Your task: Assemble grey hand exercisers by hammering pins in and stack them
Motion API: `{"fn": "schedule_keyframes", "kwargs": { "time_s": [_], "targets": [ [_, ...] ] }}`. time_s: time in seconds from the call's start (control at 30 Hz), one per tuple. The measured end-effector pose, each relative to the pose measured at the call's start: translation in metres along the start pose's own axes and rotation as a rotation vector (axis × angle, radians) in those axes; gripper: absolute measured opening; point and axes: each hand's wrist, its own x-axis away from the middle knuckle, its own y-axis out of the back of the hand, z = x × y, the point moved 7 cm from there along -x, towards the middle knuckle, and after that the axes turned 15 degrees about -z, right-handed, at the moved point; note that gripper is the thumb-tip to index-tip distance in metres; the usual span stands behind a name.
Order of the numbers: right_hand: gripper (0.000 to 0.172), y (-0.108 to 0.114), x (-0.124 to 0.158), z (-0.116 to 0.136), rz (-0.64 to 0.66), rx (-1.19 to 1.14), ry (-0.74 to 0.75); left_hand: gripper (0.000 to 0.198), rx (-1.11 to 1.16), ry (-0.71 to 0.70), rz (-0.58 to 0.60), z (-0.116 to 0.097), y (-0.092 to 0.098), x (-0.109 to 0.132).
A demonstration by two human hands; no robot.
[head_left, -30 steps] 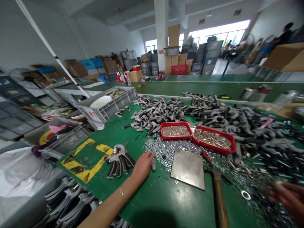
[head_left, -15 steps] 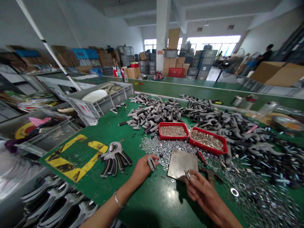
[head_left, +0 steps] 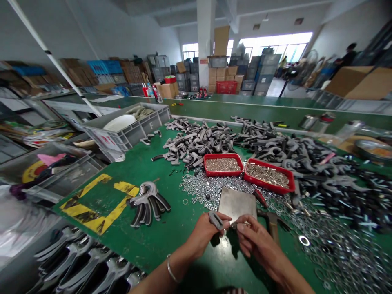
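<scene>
The grey part (head_left: 216,220) was in the left hand (head_left: 206,232), above the bench (head_left: 165,241) just off the near-left corner of the plate (head_left: 237,201). That hand was closed round it, fingers curled, with the thumb and forefinger reaching toward the other hand. The right hand (head_left: 254,234) pinched a small piece (head_left: 234,224) between thumb and fingertips, its other fingers loosely bent; the piece was too small and blurred to tell its shape. The two sets of fingertips all but met, and whether the piece touched the grey part could not be told.

To do this well, the left hand seemed best kept firm and still, leaving the fine turning to the right fingertips. A light, square pinch would probably keep so small a piece from tipping or slipping, and a drop among the loose washers (head_left: 199,188) would be hard to trace.

Those lay beyond the plate's left edge. Past its right edge was the hammer (head_left: 273,229), partly hidden by the right hand. Two red trays, the left one (head_left: 223,174) and the right one (head_left: 269,186), stood beyond the plate's far edge, and behind them handles (head_left: 199,143) were heaped toward the bench's far edge. Fanned grips (head_left: 150,204) lay nearer its left edge, beside yellow tape (head_left: 124,188).
</scene>
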Motion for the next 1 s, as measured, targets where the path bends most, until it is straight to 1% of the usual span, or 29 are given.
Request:
{"fn": "schedule_keyframes", "kwargs": {
  "time_s": [0.07,0.13,0.33,0.43,0.5,0.53,0.57,0.6,0.63,0.7,0.73,0.8,0.87,0.93,1.0],
  "targets": [
    [0.019,0.000,0.000,-0.002,0.012,0.005,0.009,0.034,0.063,0.040,0.007,0.001,-0.001,0.003],
    [0.022,0.000,0.001,-0.006,0.031,0.008,-0.008,0.033,0.078,0.056,0.016,0.001,-0.003,0.006],
    [0.026,0.005,0.001,-0.012,0.052,-0.072,-0.094,0.030,-0.017,0.052,0.078,0.008,-0.013,0.012],
    [0.029,0.012,0.000,-0.022,0.001,-0.213,-0.266,0.028,-0.034,0.041,0.110,0.011,-0.017,0.013],
    [0.036,0.014,0.002,-0.030,-0.041,-0.320,-0.399,0.025,-0.050,0.001,0.102,0.008,-0.018,0.014],
    [0.039,0.014,0.003,-0.032,-0.052,-0.347,-0.432,0.024,-0.060,-0.026,0.093,0.006,-0.017,0.014],
    [0.039,0.014,0.004,-0.033,-0.050,-0.340,-0.431,0.022,-0.074,-0.049,0.090,0.003,-0.017,0.014],
    [0.037,0.015,0.003,-0.030,-0.043,-0.296,-0.389,0.021,-0.099,-0.066,0.092,0.001,-0.016,0.014],
    [0.034,0.017,0.002,-0.026,-0.045,-0.210,-0.312,0.019,-0.143,-0.085,0.094,-0.001,-0.015,0.014],
    [0.031,0.025,-0.002,-0.011,-0.093,0.049,-0.085,0.016,-0.278,-0.139,0.073,-0.006,-0.009,0.011],
    [0.030,0.030,-0.004,-0.001,-0.133,0.189,0.034,0.019,-0.341,-0.157,0.055,-0.007,-0.005,0.008],
    [0.027,0.038,-0.005,0.016,-0.201,0.397,0.208,0.037,-0.377,-0.138,0.036,-0.007,0.002,0.003],
    [0.025,0.041,-0.004,0.024,-0.206,0.485,0.270,0.050,-0.283,-0.061,0.063,-0.003,0.004,-0.001],
    [0.025,0.040,-0.004,0.026,-0.201,0.491,0.267,0.047,-0.183,-0.034,0.062,-0.001,0.002,-0.004],
    [0.028,0.038,-0.004,0.025,-0.235,0.455,0.250,0.039,-0.147,-0.066,0.020,-0.001,-0.003,-0.007]
  ]
}}
